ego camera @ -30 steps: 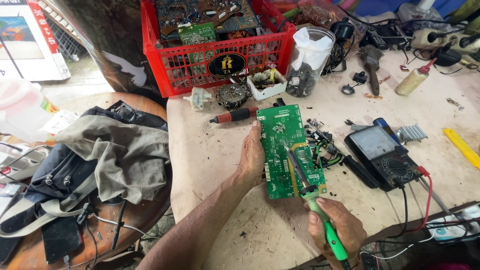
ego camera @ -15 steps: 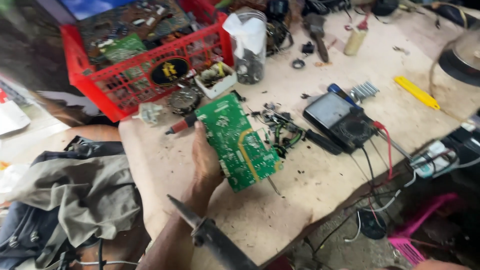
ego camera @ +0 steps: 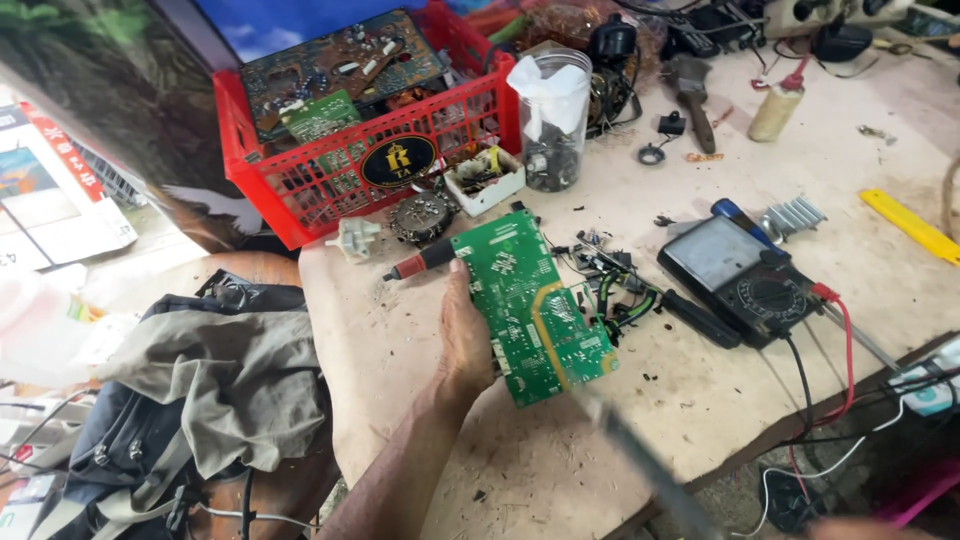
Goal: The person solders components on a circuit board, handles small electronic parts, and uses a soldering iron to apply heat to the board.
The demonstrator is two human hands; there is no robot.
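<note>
My left hand (ego camera: 465,335) grips the left edge of a green circuit board (ego camera: 530,305), which lies tilted on the beige workbench (ego camera: 420,330). A blurred soldering iron (ego camera: 640,460) slants across the bench's front edge, its tip just below the board's lower right corner. Only a blurred sliver of my right hand (ego camera: 858,530) shows at the bottom edge, where the iron's handle leaves the frame. A red-handled probe (ego camera: 425,260) rests by the board's upper left corner.
A red crate (ego camera: 300,190) of circuit boards stands at the back left, next to a clear jar (ego camera: 553,120). A black multimeter (ego camera: 745,280) with red and black leads sits to the right, beyond loose wires (ego camera: 615,285). A grey bag (ego camera: 210,390) lies left of the bench.
The view has swung and shifted. The soldering iron has moved from the lower left to below the board's right corner. My left hand keeps its hold on the board.
</note>
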